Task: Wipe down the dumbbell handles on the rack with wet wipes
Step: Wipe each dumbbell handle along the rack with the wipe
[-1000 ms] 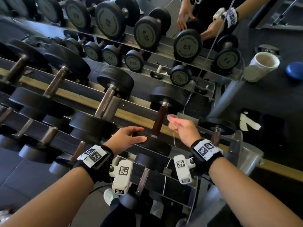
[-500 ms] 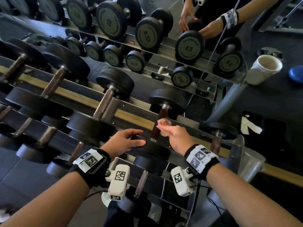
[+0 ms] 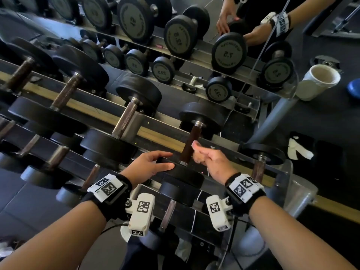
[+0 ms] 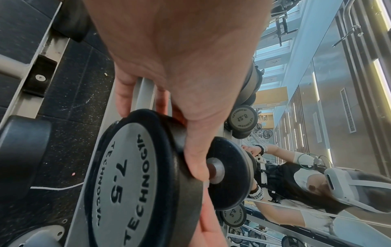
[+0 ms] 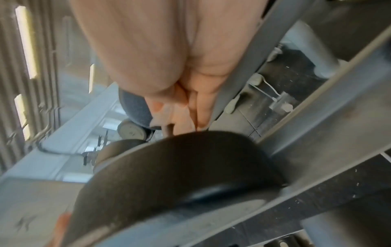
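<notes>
A 7.5 dumbbell lies on the upper tier of the rack (image 3: 159,133), its dark brown handle (image 3: 190,145) pointing away from me. My left hand (image 3: 152,164) grips the near weight head (image 3: 185,174); in the left wrist view the thumb and fingers (image 4: 196,150) wrap that head (image 4: 131,180). My right hand (image 3: 210,158) is curled against the right side of the handle. It pinches a small pale wet wipe (image 5: 164,115), mostly hidden by the fingers and blurred.
Larger dumbbells (image 3: 126,117) fill the rack to the left, a smaller one (image 3: 261,154) sits to the right, and more lie on the lower tier (image 3: 169,209). A mirror behind repeats the rack. A white tub (image 3: 319,80) lies on the dark floor.
My right hand has moved left and a little forward, from beside the handle to against it. My left hand has stayed on the near weight head.
</notes>
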